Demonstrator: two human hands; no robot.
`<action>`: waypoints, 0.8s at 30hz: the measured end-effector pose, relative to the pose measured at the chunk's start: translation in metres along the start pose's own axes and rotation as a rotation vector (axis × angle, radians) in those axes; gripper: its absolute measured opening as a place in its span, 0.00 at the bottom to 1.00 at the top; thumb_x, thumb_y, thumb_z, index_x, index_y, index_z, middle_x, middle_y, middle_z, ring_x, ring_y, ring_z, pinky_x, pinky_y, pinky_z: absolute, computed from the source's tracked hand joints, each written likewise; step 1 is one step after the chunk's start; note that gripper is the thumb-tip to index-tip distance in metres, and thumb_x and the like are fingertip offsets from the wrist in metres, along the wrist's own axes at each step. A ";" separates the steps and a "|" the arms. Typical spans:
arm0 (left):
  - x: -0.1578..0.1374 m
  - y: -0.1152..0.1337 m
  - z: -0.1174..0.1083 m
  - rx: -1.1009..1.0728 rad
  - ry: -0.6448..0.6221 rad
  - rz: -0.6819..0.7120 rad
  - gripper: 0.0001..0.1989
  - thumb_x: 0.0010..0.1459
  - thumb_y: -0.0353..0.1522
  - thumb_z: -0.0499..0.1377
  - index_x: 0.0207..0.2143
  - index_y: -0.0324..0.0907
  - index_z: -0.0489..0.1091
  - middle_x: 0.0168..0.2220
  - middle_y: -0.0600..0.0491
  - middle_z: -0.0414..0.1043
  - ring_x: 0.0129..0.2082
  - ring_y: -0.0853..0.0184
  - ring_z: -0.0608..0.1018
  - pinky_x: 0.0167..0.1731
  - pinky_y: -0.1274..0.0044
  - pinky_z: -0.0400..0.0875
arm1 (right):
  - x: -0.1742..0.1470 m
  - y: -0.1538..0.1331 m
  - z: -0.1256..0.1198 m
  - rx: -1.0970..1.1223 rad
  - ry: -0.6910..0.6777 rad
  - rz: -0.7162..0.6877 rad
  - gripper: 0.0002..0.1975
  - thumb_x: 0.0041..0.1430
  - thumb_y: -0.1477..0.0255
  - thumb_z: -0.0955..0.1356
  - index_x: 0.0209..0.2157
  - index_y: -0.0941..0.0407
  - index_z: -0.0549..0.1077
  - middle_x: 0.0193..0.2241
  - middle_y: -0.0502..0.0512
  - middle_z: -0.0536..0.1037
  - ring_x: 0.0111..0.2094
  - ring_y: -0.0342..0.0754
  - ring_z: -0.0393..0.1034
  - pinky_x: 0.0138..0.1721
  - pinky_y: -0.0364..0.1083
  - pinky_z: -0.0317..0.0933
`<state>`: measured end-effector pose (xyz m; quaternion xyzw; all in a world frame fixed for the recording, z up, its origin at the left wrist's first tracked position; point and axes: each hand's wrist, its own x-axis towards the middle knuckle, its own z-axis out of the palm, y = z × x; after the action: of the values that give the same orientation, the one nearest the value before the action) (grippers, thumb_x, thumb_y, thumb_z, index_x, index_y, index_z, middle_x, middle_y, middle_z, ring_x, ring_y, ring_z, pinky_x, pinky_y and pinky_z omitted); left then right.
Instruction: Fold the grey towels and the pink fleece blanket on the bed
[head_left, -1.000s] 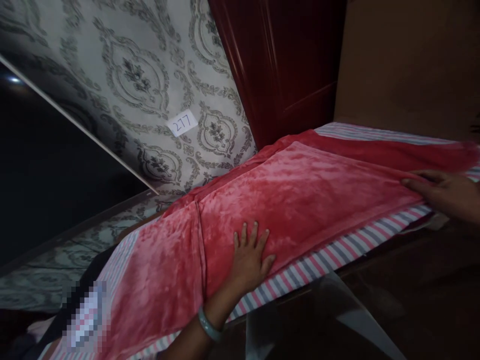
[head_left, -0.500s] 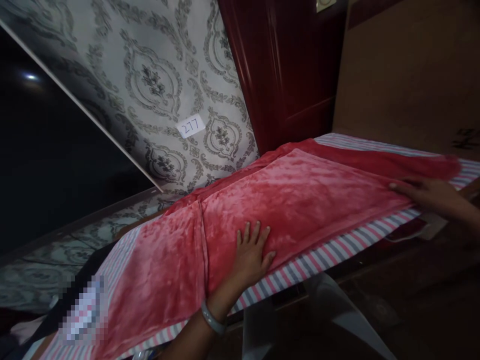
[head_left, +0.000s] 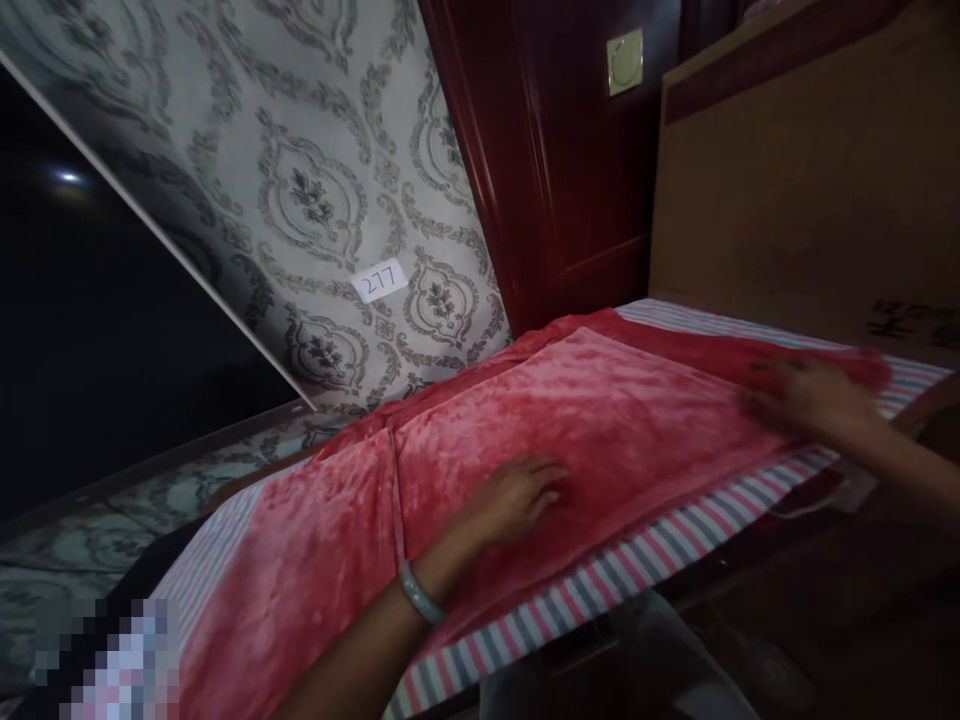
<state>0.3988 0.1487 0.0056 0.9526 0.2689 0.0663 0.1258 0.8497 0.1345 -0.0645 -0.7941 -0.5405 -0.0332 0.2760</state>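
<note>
A red velvety cloth point(head_left: 637, 410), paler pink in patches, lies spread over a table with a striped cover point(head_left: 555, 610). A seam or folded edge point(head_left: 395, 500) runs across its left part. My left hand point(head_left: 517, 497), with a grey-green bangle point(head_left: 421, 592) on the wrist, rests on the middle of the cloth, fingers loosely bent and apart, gripping nothing. Over the cloth's right end is my right hand point(head_left: 814, 400), blurred by motion, its fingers apart and pointing left; whether it touches the cloth is unclear. A darker red strip of cloth point(head_left: 697, 345) lies along the far side.
A large cardboard box point(head_left: 795, 190) stands at the back right. Behind the table are a dark red wooden panel point(head_left: 592, 190) and patterned wallpaper with a white card point(head_left: 380, 281) marked 277. A dark screen-like panel point(head_left: 97, 300) fills the left.
My right hand has moved left and up over the cloth from its front right edge. My left hand's fingers, flat and spread before, are now more bent and turned rightward. The view has shifted slightly.
</note>
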 end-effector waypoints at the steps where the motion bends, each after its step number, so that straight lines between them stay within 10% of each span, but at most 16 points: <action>1: 0.010 -0.002 -0.001 0.011 0.029 -0.018 0.22 0.69 0.35 0.52 0.64 0.47 0.66 0.64 0.47 0.68 0.64 0.58 0.70 0.65 0.62 0.63 | 0.001 -0.016 0.002 -0.012 -0.004 -0.035 0.31 0.52 0.51 0.64 0.50 0.59 0.74 0.54 0.76 0.73 0.54 0.74 0.69 0.50 0.67 0.66; 9: 0.041 -0.015 0.051 0.130 -0.026 0.064 0.34 0.68 0.50 0.51 0.72 0.50 0.53 0.75 0.47 0.44 0.74 0.46 0.46 0.68 0.45 0.42 | -0.011 -0.096 0.066 0.123 -0.211 -0.562 0.32 0.62 0.52 0.58 0.63 0.49 0.69 0.65 0.56 0.65 0.67 0.62 0.57 0.67 0.65 0.52; 16: 0.032 -0.014 0.053 0.020 0.002 0.051 0.34 0.68 0.52 0.49 0.72 0.57 0.48 0.75 0.52 0.42 0.74 0.48 0.43 0.69 0.44 0.40 | 0.048 -0.091 0.069 0.226 -0.181 -0.356 0.24 0.62 0.58 0.58 0.46 0.53 0.80 0.49 0.58 0.80 0.51 0.58 0.75 0.56 0.56 0.68; 24: 0.027 -0.008 0.038 -0.068 -0.032 0.055 0.34 0.69 0.51 0.49 0.73 0.58 0.45 0.75 0.53 0.39 0.75 0.49 0.40 0.69 0.45 0.39 | 0.145 -0.129 0.088 0.244 -0.128 -0.104 0.22 0.65 0.63 0.62 0.53 0.62 0.74 0.53 0.70 0.76 0.51 0.57 0.74 0.52 0.50 0.66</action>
<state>0.4251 0.1624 -0.0311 0.9558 0.2383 0.0636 0.1603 0.7748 0.3319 -0.0361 -0.7260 -0.5975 0.0690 0.3333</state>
